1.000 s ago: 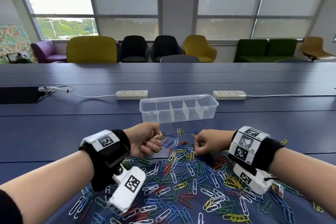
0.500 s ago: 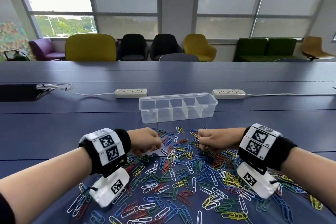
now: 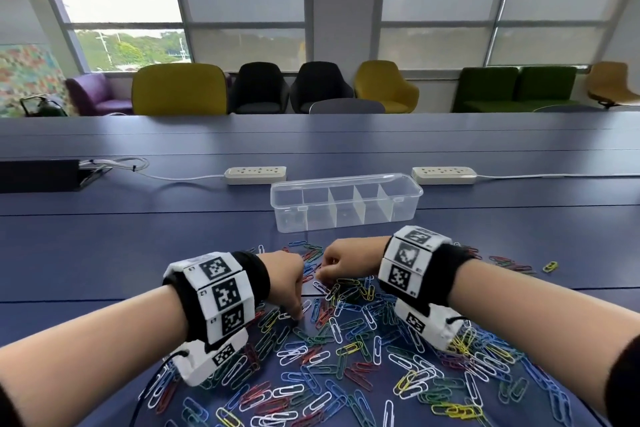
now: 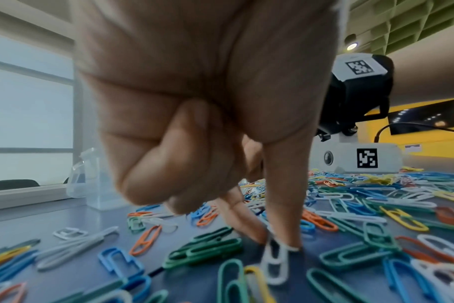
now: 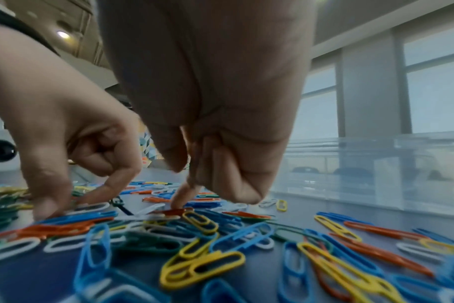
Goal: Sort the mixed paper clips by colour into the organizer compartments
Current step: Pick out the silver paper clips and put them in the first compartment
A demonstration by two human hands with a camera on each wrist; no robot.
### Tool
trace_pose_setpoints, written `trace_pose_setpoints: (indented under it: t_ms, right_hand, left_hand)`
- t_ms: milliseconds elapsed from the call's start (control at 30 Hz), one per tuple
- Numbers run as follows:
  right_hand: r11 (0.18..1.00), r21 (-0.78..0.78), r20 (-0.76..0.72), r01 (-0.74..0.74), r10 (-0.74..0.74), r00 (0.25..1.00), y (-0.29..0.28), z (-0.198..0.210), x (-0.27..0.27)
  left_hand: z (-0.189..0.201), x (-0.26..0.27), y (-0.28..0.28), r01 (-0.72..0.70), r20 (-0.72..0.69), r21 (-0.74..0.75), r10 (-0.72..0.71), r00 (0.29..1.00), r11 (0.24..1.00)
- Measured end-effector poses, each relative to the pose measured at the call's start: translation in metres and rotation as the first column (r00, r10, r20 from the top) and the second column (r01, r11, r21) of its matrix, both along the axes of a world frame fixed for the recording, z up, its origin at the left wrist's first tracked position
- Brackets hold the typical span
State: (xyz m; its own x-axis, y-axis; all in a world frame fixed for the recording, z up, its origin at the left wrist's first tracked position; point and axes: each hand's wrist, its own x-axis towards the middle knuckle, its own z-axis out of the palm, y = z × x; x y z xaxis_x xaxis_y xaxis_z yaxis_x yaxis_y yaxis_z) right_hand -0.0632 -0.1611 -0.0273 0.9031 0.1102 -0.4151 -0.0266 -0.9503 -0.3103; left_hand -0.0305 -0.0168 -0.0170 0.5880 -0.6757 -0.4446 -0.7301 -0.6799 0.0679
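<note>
A pile of mixed paper clips [image 3: 346,350] in white, blue, green, yellow and orange-red covers the near part of the blue table. Behind it stands the clear organizer [image 3: 346,218] with several empty compartments. My left hand [image 3: 298,315] reaches down into the pile; in the left wrist view its thumb and index finger [image 4: 277,244] pinch the end of a white clip [image 4: 275,264] and tip it up. My right hand [image 3: 320,274] is just right of it. Its index fingertip [image 5: 176,205] presses on an orange clip [image 5: 174,211], the thumb is lifted off, and the other fingers are curled.
Two white power strips [image 3: 255,174] [image 3: 444,174] lie behind the organizer, their cables running off to the sides. A black box [image 3: 38,175] sits at the far left. A single yellow clip [image 3: 550,266] lies apart on the right. Chairs line the window wall.
Both hands have dropped from above the pile down into it. The left hand moved nearer and took a white clip between thumb and index; the right index came down on an orange clip.
</note>
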Motion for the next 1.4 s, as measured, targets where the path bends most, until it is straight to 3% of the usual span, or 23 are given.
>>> trace_pose_setpoints:
  t_ms: [233,333,400,433,467,533,567,700,900,1133,1300,1400]
  right_hand:
    - [0.994,-0.092,0.036,-0.062,0.066,0.997,0.01,-0.007,0.003]
    - [0.999,-0.003,0.077,-0.038,0.038,0.996,0.007,0.003,-0.003]
    - [0.995,0.1,0.111,0.016,-0.027,0.993,-0.001,0.014,-0.009]
    - [0.985,0.164,0.105,0.046,-0.063,0.993,-0.006,0.018,-0.012]
    - [0.969,0.235,0.089,0.075,-0.098,0.991,-0.012,0.021,-0.017]
    - [0.914,0.386,0.059,0.125,-0.16,0.985,-0.021,0.026,-0.025]
    - [0.885,0.444,0.06,0.138,-0.183,0.981,-0.024,0.028,-0.028]
    - [0.875,0.471,0.125,0.113,-0.194,0.973,-0.032,0.032,-0.035]
    - [0.97,0.238,0.256,0.054,-0.116,0.96,-0.029,0.025,-0.033]
    - [0.997,0.069,0.224,0.022,-0.037,0.974,-0.025,0.018,-0.027]
    - [0.995,0.103,0.208,0.009,-0.03,0.978,-0.018,0.011,-0.019]
    - [0.995,0.098,0.164,-0.005,-0.011,0.986,-0.017,0.012,-0.017]
  left_hand:
    - [-0.004,0.0,0.002,0.063,-0.009,0.079,-0.063,0.998,0.995]
    - [-0.001,0.006,0.008,0.06,-0.038,0.079,-0.057,0.998,0.995]
    - [0.005,0.013,0.013,-0.021,-0.168,-0.015,0.018,0.986,1.0]
    - [0.008,0.015,0.016,-0.104,-0.312,-0.113,0.064,0.948,0.988]
    - [0.013,0.016,0.019,-0.229,-0.497,-0.211,0.097,0.862,0.95]
    - [0.022,0.016,0.023,-0.511,-0.798,-0.336,0.049,0.601,0.791]
    - [0.025,0.018,0.025,-0.613,-0.871,-0.356,-0.013,0.491,0.705]
    - [0.028,0.021,0.028,-0.807,-0.955,-0.297,-0.166,0.246,0.511]
    - [0.021,0.021,0.03,-0.906,-0.947,-0.079,-0.316,-0.062,0.415]
    - [0.012,0.019,0.029,-0.916,-0.866,-0.027,-0.467,-0.178,0.401]
    - [0.007,0.023,0.027,-0.921,-0.832,0.0,-0.511,-0.216,0.389]
    - [0.005,0.025,0.023,-0.943,-0.867,0.032,-0.461,-0.19,0.33]
